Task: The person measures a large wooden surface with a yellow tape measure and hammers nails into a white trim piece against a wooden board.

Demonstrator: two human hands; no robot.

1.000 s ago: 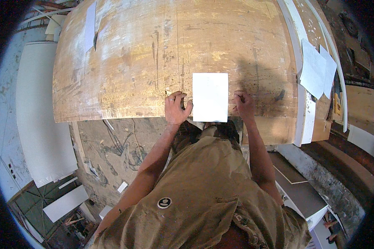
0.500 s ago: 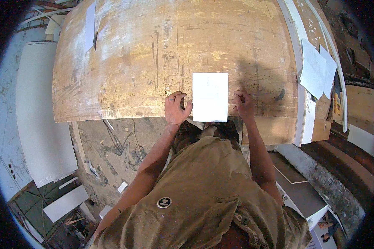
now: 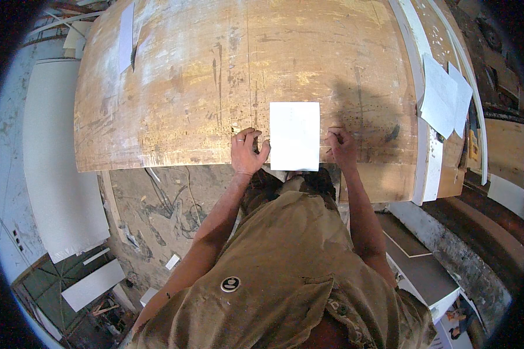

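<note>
A white rectangular sheet [image 3: 294, 136] lies flat at the near edge of the worn wooden tabletop [image 3: 174, 99], its lower end by the table's edge. Just left of the sheet, my left hand [image 3: 248, 152] rests on the wood with a ring on one finger. Its fingers are bent and loose, the thumb stands apart, and nothing shows in it. On the other side, a short way from the sheet, my right hand [image 3: 342, 146] rests with fingers curled together. Whether it pinches something small cannot be made out.
Two papers [image 3: 442, 99] lie over long white strips [image 3: 431, 166] on the right. A narrow white piece [image 3: 126, 38] sits at the far left, beside a dark toothed edge. Large white panels [image 3: 61, 157] lean left of the table. Cords [image 3: 172, 200] lie on the floor below.
</note>
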